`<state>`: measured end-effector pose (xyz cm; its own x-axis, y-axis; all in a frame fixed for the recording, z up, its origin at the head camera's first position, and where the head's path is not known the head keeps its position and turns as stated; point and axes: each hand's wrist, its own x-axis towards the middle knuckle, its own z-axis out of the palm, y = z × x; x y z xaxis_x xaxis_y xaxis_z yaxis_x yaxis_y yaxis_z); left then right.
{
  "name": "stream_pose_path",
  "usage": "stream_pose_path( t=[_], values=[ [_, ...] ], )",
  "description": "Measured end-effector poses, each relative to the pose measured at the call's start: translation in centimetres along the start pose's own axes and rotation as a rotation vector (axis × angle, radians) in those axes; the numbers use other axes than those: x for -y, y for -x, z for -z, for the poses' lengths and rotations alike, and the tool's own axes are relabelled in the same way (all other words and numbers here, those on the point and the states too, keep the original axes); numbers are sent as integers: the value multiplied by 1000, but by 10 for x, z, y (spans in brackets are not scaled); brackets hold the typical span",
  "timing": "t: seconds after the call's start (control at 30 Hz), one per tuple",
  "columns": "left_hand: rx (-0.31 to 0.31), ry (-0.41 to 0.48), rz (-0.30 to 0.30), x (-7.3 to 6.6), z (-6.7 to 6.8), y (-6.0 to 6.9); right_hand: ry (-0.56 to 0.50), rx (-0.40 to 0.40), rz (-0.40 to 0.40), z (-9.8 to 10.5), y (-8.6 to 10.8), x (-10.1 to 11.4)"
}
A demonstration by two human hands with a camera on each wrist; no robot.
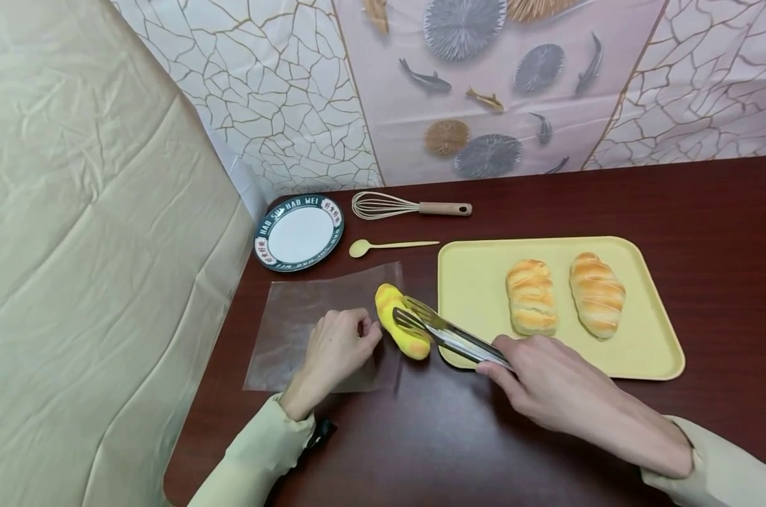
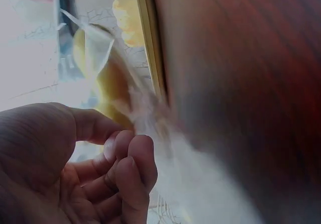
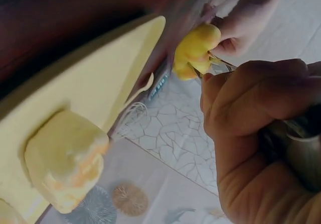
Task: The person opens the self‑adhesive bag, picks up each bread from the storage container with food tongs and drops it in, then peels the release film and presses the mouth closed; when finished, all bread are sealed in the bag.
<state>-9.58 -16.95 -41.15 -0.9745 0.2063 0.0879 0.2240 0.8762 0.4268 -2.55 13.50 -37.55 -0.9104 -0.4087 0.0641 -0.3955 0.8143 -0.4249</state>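
Observation:
My right hand [image 1: 548, 380] grips metal tongs [image 1: 462, 341], whose tips hold a long yellow bread roll [image 1: 411, 345]. Between finger and thumb my left hand [image 1: 338, 345] pinches the edge of a clear plastic bag [image 1: 288, 317]. The roll is right beside the left fingers, at the bag's right side; whether part of it lies inside the bag I cannot tell. In the left wrist view, the film partly covers the roll [image 2: 113, 81]. From the right wrist view, the roll [image 3: 195, 45] hangs in the tongs near the left hand.
A yellow tray [image 1: 472, 267] on the right bears two browned bread rolls, one [image 1: 531, 296] left of the other [image 1: 597, 296]. Behind the bag are a green-rimmed plate [image 1: 269, 257], a whisk [image 1: 443, 208] and a yellow spoon [image 1: 360, 248]. Draped cloth [image 1: 136, 246] borders the table's left edge.

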Motion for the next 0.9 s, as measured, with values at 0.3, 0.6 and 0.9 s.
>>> stream_pose_path(
  t=[0.3, 0.6, 0.9],
  values=[
    [-96, -3, -117, -3, 3, 3, -5, 63, 14, -4, -6, 0],
    [-108, 18, -231, -5, 6, 5, 33, 55, 78, -7, -18, 0],
    [-98, -6, -295, -10, 6, 7, 10, 59, 96, -11, -31, 2]
  ],
)
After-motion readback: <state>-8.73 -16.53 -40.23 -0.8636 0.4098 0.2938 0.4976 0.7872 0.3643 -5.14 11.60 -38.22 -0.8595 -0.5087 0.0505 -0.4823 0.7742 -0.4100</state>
